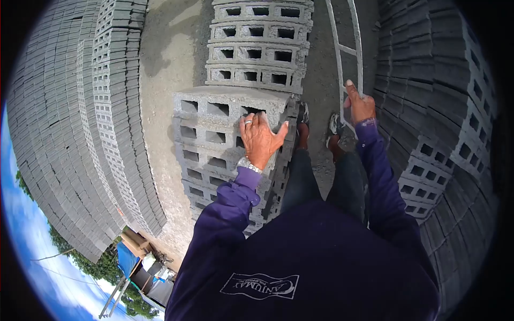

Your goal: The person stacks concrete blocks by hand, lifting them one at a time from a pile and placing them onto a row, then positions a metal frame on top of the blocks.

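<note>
A grey hollow concrete block [230,99] lies on top of a stack in the middle of the view. My left hand [261,139] rests on this block's holed side, its thumb spread and its fingertips at the right-hand hole. To the right, my right hand [360,105] is wrapped round the lower end of a pale metal frame [347,50]. Two long rails joined by a crossbar make up this frame, which runs up past the top edge of the view.
More hollow blocks [254,40] continue beyond the near stack. Long block rows [115,107] stand at the left, and another tall stack [412,80] lines the right. My feet are on the ground between stacks. A blue tarp [127,260] shows at lower left.
</note>
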